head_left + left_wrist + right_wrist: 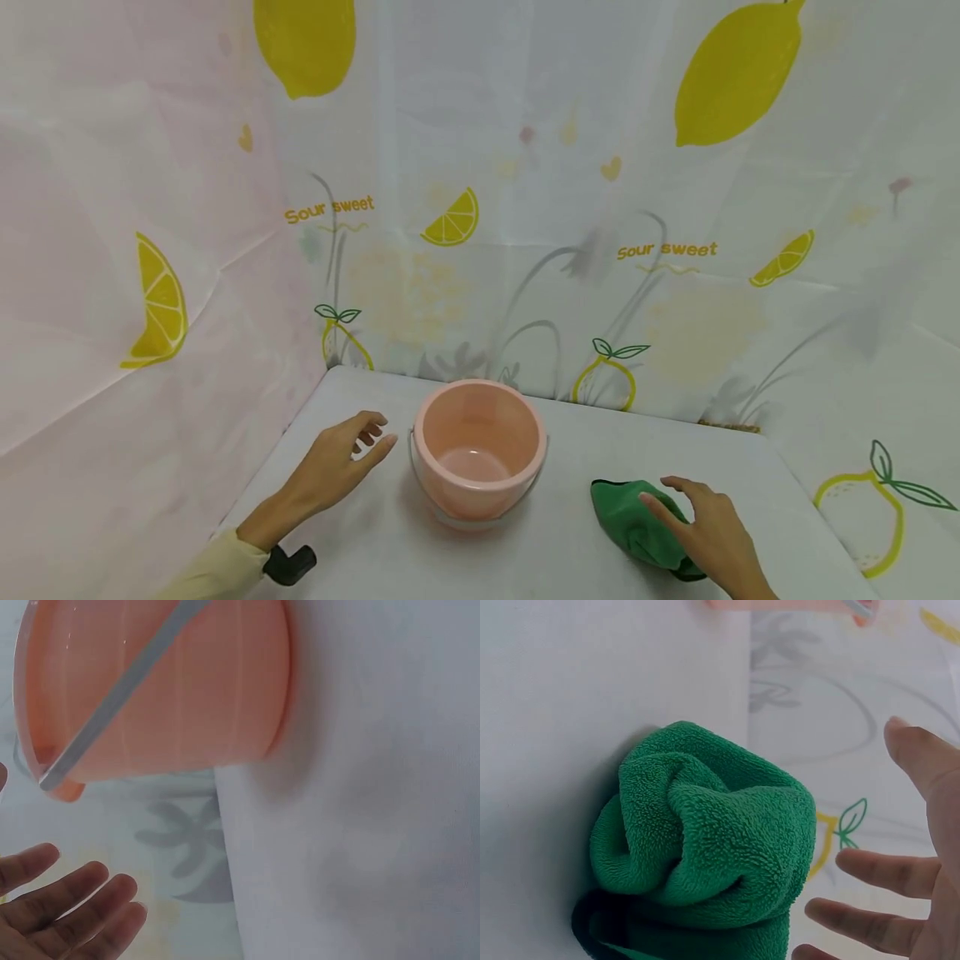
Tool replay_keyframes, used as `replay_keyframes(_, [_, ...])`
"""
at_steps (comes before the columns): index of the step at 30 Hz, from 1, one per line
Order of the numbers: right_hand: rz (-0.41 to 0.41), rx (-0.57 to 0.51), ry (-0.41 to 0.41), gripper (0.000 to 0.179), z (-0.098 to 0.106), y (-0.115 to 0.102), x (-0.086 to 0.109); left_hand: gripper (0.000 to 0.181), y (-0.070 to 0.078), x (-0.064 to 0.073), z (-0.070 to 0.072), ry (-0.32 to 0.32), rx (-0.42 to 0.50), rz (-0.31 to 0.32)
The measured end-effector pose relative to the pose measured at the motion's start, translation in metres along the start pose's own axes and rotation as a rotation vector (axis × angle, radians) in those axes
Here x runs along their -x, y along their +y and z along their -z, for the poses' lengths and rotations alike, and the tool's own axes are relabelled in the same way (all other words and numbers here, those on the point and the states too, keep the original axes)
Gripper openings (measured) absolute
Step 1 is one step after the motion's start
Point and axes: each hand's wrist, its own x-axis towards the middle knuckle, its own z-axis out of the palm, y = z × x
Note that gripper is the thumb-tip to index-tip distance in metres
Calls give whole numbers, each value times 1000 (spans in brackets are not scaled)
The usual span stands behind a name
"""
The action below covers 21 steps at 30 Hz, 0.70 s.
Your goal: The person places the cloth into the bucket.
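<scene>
The pink bucket stands upright on the white desk, its grey handle hanging down along the side facing you. Your left hand is just left of the bucket, fingers loosely spread, gripping nothing. Right of the bucket and a little nearer you, the green cloth lies bunched; your right hand hovers over it, thumb and fingers wide apart, holding nothing. Behind the bucket hangs a lemon-printed sheet.

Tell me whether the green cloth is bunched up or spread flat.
Bunched up: the green cloth sits in a heap on the table, overlapping itself thickly in the right wrist view.
</scene>
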Motion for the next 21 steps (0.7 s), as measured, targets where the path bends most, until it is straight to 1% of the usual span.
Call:
replay_keyframes(4, [-14, 17, -25, 77, -3, 0, -1, 35, 4, -2, -6, 5, 33, -38])
replay_keyframes(8, [-15, 14, -40, 77, -5, 0, -2, 38, 8, -7, -10, 5, 75, -71])
replay_keyframes(12, [-11, 20, -53, 76, -7, -1, -1, 44, 13, -11, -16, -25, 109, -61])
replay_keyframes(16, [-4, 41, -65, 76, -8, -1, -1, 44, 18, -13, -20, -57, 146, -52])
replay_keyframes(21, [13, 49, -80, 77, -11, 1, -2, 43, 20, -16, -25, -59, 185, -83])
